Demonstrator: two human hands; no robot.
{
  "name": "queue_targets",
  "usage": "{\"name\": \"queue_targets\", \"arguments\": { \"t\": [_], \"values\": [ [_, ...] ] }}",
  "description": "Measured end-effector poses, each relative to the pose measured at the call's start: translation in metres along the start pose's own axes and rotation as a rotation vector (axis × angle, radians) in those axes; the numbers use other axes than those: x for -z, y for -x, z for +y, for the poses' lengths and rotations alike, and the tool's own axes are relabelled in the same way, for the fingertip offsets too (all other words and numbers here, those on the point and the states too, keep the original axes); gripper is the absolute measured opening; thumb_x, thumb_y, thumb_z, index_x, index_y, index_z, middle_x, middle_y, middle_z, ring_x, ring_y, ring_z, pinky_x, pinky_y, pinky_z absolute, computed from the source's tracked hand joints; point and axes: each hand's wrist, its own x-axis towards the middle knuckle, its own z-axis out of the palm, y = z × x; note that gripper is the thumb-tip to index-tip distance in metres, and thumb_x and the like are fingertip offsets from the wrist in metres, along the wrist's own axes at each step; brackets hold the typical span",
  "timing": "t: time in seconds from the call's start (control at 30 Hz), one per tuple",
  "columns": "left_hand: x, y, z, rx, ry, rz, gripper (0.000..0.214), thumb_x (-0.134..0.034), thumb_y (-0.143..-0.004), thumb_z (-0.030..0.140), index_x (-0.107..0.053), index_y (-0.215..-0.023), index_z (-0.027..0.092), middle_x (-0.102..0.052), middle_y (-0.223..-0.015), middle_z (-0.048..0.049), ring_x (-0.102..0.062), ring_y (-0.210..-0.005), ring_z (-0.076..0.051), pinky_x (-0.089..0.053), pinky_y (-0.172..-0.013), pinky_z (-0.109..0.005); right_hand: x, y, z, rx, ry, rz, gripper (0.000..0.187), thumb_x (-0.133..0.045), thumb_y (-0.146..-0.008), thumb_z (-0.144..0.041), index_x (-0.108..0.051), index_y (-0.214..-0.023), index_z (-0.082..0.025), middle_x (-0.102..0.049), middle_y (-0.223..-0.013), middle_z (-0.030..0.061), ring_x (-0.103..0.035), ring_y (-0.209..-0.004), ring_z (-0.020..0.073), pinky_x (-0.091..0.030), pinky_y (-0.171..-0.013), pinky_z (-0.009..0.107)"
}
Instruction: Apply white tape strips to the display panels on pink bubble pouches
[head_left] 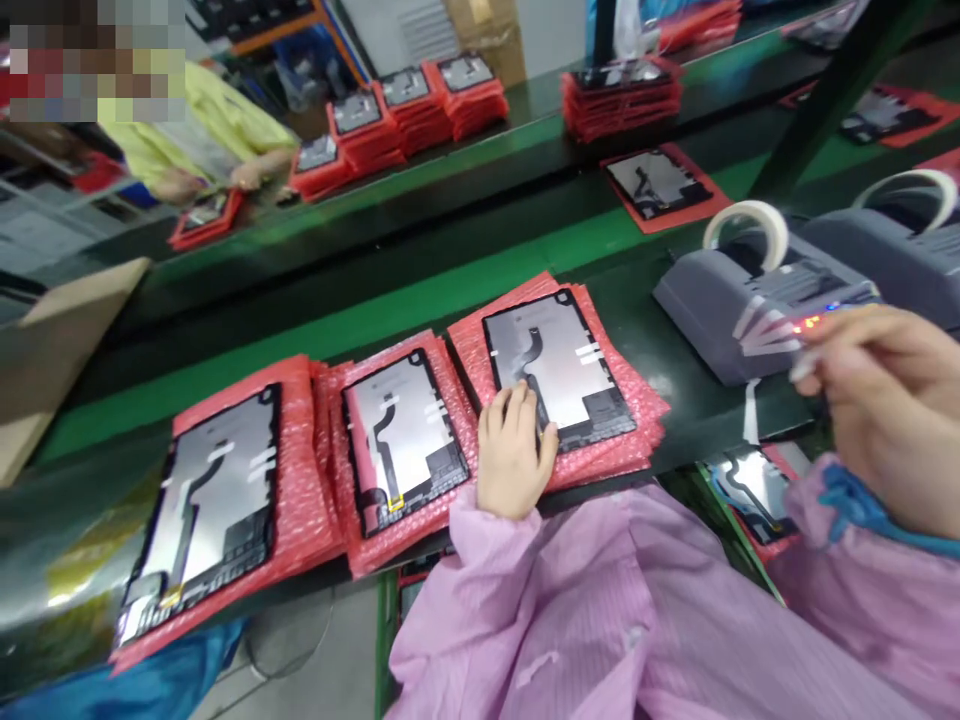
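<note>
Pinching a small white scrap (804, 369) between thumb and fingertips, the right grip (892, 410) was held almost closed, raised just beside a grey dispenser (697, 310). White strips (761, 330), blurred, were seen between the dispenser and the fingers; whether they were joined to the scrap could not be told. The left grip (517, 455) was laid palm down, its fingers slightly spread and bent, nothing grasped; its fingertips were rested on the lower left part of the near panel (574, 365), next to a dark ribbon. That panel was carried on top of a pile of red wrap (634, 405) at the front of the worktop (634, 320). To its left, a middle panel (412, 420) and a left panel (244, 475) were set on similar piles. A roll of tape (776, 240) was mounted in the dispenser, and a second dispenser (874, 235) was placed beyond it. Farther back, another panel (664, 180) was laid on red wrap, and a small wrapped panel (206, 212) was touched by a yellow-sleeved co-worker's hands (255, 172).
</note>
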Motion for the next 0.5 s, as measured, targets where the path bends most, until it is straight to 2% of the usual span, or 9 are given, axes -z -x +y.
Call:
{"name": "queue_targets", "arguments": {
  "t": [0.07,0.1,0.13,0.2,0.27,0.33,0.4,0.5],
  "values": [
    [0.0,0.0,0.002,0.0,-0.017,-0.002,0.042,-0.048,-0.096,0.03,-0.056,-0.133,0.012,-0.055,-0.143,-0.0166,-0.045,-0.132,-0.035,-0.036,-0.112,-0.054,-0.037,-0.037,-0.017,0.111,0.082,-0.576,0.018,-0.064,-0.088,-0.035,-0.064,-0.077,-0.022,-0.062,-0.097,0.0063,-0.056,-0.087,0.0191,-0.044,-0.077,0.035],
    [0.0,0.0,0.004,0.002,-0.03,-0.006,0.042,-0.046,-0.097,0.03,-0.056,-0.133,0.012,-0.055,-0.143,-0.016,-0.045,-0.132,-0.035,-0.036,-0.112,-0.054,-0.063,-0.057,-0.02,0.189,0.124,-0.823,0.024,-0.062,-0.09,-0.041,-0.064,-0.076,-0.021,-0.063,-0.096,0.0064,-0.056,-0.086,0.0189,-0.044,-0.076,0.034],
    [0.0,0.0,0.006,0.007,-0.045,-0.011,0.041,-0.045,-0.097,0.029,-0.056,-0.133,0.013,-0.055,-0.142,-0.0158,-0.045,-0.131,-0.034,-0.035,-0.112,-0.055,-0.091,-0.075,-0.019,0.254,0.177,-1.029,0.027,-0.062,-0.089,-0.043,-0.065,-0.077,-0.02,-0.064,-0.094,0.0061,-0.055,-0.084,0.0182,-0.044,-0.075,0.034],
    [0.001,0.001,0.011,0.053,-0.082,-0.013,0.041,-0.044,-0.098,0.028,-0.057,-0.134,0.013,-0.055,-0.14,-0.0177,-0.047,-0.13,-0.035,-0.036,-0.111,-0.056,-0.15,-0.102,-0.009,0.364,0.269,-1.306,0.025,-0.067,-0.087,-0.041,-0.068,-0.077,-0.018,-0.064,-0.087,0.0043,-0.055,-0.083,0.0174,-0.043,-0.077,0.032],
    [0.001,0.003,0.017,0.113,-0.12,0.007,0.042,-0.045,-0.097,0.028,-0.058,-0.134,0.014,-0.054,-0.137,-0.0199,-0.047,-0.127,-0.035,-0.039,-0.109,-0.056,-0.2,-0.116,0.005,0.416,0.367,-1.512,0.02,-0.068,-0.085,-0.034,-0.07,-0.076,-0.016,-0.065,-0.081,0.0027,-0.055,-0.083,0.0169,-0.042,-0.078,0.031],
    [0.001,0.004,0.021,0.155,-0.156,0.044,0.042,-0.047,-0.096,0.029,-0.059,-0.134,0.015,-0.052,-0.136,-0.0199,-0.046,-0.127,-0.036,-0.04,-0.108,-0.056,-0.232,-0.12,0.016,0.434,0.461,-1.657,0.016,-0.068,-0.085,-0.027,-0.071,-0.075,-0.016,-0.066,-0.079,0.0016,-0.056,-0.083,0.0159,-0.041,-0.077,0.029],
    [0.001,0.006,0.022,0.151,-0.181,0.068,0.042,-0.048,-0.096,0.03,-0.06,-0.134,0.017,-0.052,-0.136,-0.0189,-0.045,-0.126,-0.036,-0.04,-0.107,-0.057,-0.247,-0.119,0.022,0.435,0.531,-1.735,0.013,-0.067,-0.084,-0.023,-0.072,-0.074,-0.015,-0.066,-0.077,0.0006,-0.056,-0.08,0.0146,-0.04,-0.075,0.028],
    [0.002,0.005,0.02,0.132,-0.187,0.063,0.043,-0.047,-0.096,0.031,-0.06,-0.134,0.016,-0.052,-0.139,-0.0177,-0.045,-0.126,-0.036,-0.04,-0.107,-0.057,-0.252,-0.116,0.025,0.443,0.578,-1.758,0.01,-0.067,-0.083,-0.019,-0.072,-0.075,-0.016,-0.065,-0.073,-0.0003,-0.055,-0.077,0.0139,-0.039,-0.074,0.028]
  ]
}}
